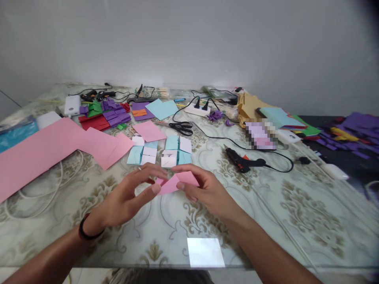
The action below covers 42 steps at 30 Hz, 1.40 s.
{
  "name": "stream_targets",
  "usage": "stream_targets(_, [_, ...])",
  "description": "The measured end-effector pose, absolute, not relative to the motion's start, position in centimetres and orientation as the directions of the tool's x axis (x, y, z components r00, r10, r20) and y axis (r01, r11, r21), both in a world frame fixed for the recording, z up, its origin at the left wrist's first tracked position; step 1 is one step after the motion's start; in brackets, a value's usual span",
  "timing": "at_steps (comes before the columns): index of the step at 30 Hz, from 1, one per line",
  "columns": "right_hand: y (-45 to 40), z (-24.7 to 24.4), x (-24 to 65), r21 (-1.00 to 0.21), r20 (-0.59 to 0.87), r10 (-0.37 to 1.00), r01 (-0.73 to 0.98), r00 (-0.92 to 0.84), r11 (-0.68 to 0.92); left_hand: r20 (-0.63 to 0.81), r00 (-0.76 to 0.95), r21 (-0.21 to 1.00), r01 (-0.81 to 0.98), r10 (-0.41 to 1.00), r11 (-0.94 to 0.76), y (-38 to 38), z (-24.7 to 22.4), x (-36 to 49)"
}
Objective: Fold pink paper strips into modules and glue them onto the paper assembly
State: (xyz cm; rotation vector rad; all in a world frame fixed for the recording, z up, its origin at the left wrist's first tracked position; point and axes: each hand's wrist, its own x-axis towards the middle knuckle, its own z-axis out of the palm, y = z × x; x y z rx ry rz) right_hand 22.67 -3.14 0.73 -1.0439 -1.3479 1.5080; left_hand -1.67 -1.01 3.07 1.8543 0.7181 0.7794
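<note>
A small piece of pink paper [170, 186], partly folded, is held above the patterned table in front of me. My right hand [204, 187] pinches its right part between thumb and fingers. On the paper's left end rests my left hand [134, 193], thumb at the near edge and fingers bent over the top; a dark band circles that wrist. Just beyond the hands lie two folded blue-and-white paper pieces, a left one [143, 152] and a right one [177, 151]. A flat pink sheet [149, 131] overlaps the left one.
Long pink paper [44, 152] spreads across the left side. Black scissors [180, 127] lie mid-table, and a glue gun [241, 159] with its cord sits to the right. Behind stand a power strip [197, 109] and purple folded papers [117, 115]. A phone [261, 135] is at right.
</note>
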Motion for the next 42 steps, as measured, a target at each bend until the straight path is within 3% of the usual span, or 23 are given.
stream_targets(4, [-3.0, 0.8, 22.9, -0.996, 0.041, 0.948, -0.085, -0.317, 0.014, 0.083, 0.687, 0.993, 0.003, 0.722, -0.117, -0.6, 3.3, -2.1])
stream_targets(7, [-3.0, 1.0, 22.8, -0.991, 0.064, 0.939, -0.133, -0.339, 0.02, 0.044, 0.752, 0.998, -0.005, 0.658, -0.06, -0.7, 3.2, -2.2])
stream_targets(11, [-3.2, 1.3, 22.6, -0.985, 0.082, 0.931, -0.172, -0.355, 0.02, 0.078, 0.721, 0.972, 0.097, 0.688, -0.212, -0.9, 2.7, -1.9])
stream_targets(15, [-3.4, 1.5, 22.8, -0.986, 0.165, 0.922, -0.074, -0.351, 0.149, 0.177, 0.615, 0.949, 0.101, 0.768, -0.3, -1.0, 2.1, -1.6])
stream_targets(21, [-3.0, 1.6, 24.2, -0.959, 0.23, 0.885, 0.058, -0.404, 0.276, 0.266, 0.519, 0.948, 0.014, 0.812, -0.319, -1.0, 2.0, -1.8])
stream_targets(27, [-2.9, 2.1, 24.5, -0.936, 0.281, 0.852, 0.069, -0.442, 0.345, 0.29, 0.511, 0.94, 0.007, 0.809, -0.342, -1.1, 2.1, -1.6])
stream_targets(34, [-3.1, 2.0, 23.6, -0.922, 0.33, 0.886, 0.091, -0.326, 0.377, 0.292, 0.541, 0.933, 0.021, 0.789, -0.36, -1.1, 2.1, -1.7])
stream_targets(42, [-3.1, 1.7, 23.5, -0.873, 0.442, 0.864, 0.105, -0.24, 0.476, 0.407, 0.535, 0.767, 0.239, 0.74, -0.595, -1.8, 2.7, -1.8])
